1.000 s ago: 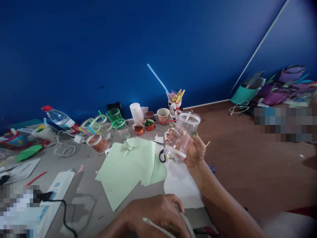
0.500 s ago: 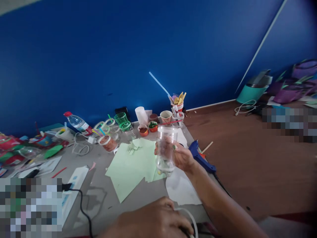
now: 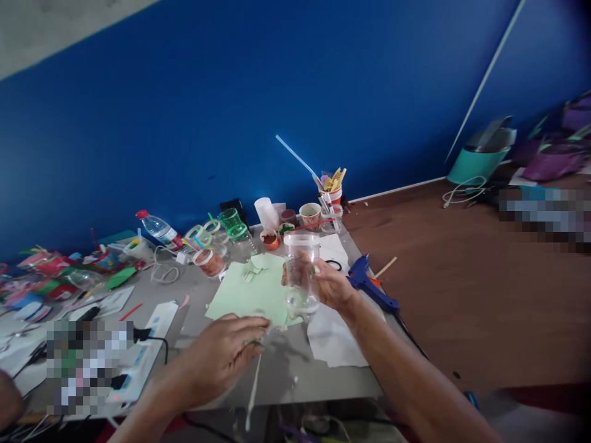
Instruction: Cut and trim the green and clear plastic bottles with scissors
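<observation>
In my right hand (image 3: pixel 335 284) is a clear plastic cup (image 3: pixel 302 271), which looks like a cut-off bottle bottom with a white band around its rim. It stands upright above the table, with the fingers wrapped round its far side and the thumb at its right. My left hand (image 3: pixel 233 347) is closed, palm down, to the left of the cup and lower. From its fingertips hangs a thin white strip (image 3: pixel 253 394), reaching past the table's front edge. Green paper (image 3: pixel 240 292) and torn white paper (image 3: pixel 337 338) lie beneath and around the cup.
A blue glue gun (image 3: pixel 372 286) lies right of my right hand, its cord trailing forward. At the back stand small paint cups (image 3: pixel 270 240), a paper cup (image 3: pixel 310 216) and a water bottle (image 3: pixel 161 231). A white power strip (image 3: pixel 154 332) lies left.
My left hand has moved up and away from the front edge, bringing the white strip with it. My right hand still holds the cup. The view has shifted slightly.
</observation>
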`<act>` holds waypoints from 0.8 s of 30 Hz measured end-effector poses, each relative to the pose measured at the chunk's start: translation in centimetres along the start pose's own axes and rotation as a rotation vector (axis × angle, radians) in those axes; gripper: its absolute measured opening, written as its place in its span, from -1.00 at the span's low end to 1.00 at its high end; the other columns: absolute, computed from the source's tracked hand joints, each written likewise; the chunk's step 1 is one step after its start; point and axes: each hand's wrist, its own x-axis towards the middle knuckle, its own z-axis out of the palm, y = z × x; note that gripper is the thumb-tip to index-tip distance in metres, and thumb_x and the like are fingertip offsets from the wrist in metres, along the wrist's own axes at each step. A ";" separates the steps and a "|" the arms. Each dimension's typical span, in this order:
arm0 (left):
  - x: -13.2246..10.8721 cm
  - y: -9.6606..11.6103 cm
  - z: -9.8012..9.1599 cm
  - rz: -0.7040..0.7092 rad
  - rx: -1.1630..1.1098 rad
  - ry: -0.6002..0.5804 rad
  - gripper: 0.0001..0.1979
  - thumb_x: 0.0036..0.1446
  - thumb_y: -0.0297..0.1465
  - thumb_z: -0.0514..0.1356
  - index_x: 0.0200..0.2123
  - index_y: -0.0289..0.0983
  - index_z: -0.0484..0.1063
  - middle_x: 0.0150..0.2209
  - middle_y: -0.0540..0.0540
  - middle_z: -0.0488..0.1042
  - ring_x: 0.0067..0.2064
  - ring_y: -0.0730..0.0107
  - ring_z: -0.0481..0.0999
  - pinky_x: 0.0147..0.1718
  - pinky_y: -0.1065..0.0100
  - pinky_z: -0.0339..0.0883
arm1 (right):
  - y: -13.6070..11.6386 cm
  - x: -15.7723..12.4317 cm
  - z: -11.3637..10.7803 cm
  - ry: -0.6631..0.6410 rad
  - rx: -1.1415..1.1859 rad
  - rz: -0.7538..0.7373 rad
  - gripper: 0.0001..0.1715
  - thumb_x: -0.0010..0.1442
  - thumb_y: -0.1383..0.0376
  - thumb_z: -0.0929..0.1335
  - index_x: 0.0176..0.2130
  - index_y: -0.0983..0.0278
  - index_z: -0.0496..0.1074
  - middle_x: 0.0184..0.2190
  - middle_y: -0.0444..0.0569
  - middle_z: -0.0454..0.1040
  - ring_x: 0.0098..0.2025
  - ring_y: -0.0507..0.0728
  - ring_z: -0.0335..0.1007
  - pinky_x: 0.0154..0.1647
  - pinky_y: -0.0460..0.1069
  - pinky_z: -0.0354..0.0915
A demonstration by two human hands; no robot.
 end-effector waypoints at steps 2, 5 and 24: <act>0.0 -0.2 -0.1 -0.031 0.009 0.104 -0.80 0.24 -0.32 0.09 -0.33 -0.21 0.51 -0.19 -0.10 0.58 -0.23 0.35 0.52 -0.21 0.36 0.31 | 0.0 0.0 0.0 0.001 -0.005 -0.002 -0.47 -0.07 0.17 0.43 -0.07 0.22 0.39 -0.24 -0.01 0.54 -0.15 0.23 0.48 -0.05 0.15 0.32; 0.1 0.0 0.2 -0.084 0.013 0.261 -0.72 0.18 -0.29 0.17 -0.55 -0.26 0.34 -0.44 -0.05 0.50 -0.41 0.43 0.40 -0.35 0.39 0.22 | 0.0 -0.1 -0.2 -0.002 0.002 0.000 -0.46 -0.06 0.18 0.43 -0.06 0.23 0.39 -0.23 0.00 0.54 -0.15 0.23 0.49 -0.05 0.14 0.32; -2.3 0.5 2.4 -0.332 -0.545 0.321 -0.82 0.18 -0.36 0.13 -0.38 -0.27 0.51 -0.37 -0.10 0.48 -0.28 0.38 0.46 -0.26 0.40 0.33 | -0.1 -0.2 -0.1 -0.016 0.016 0.016 -0.45 -0.08 0.18 0.45 -0.06 0.23 0.39 -0.25 0.00 0.55 -0.13 0.26 0.49 -0.04 0.18 0.33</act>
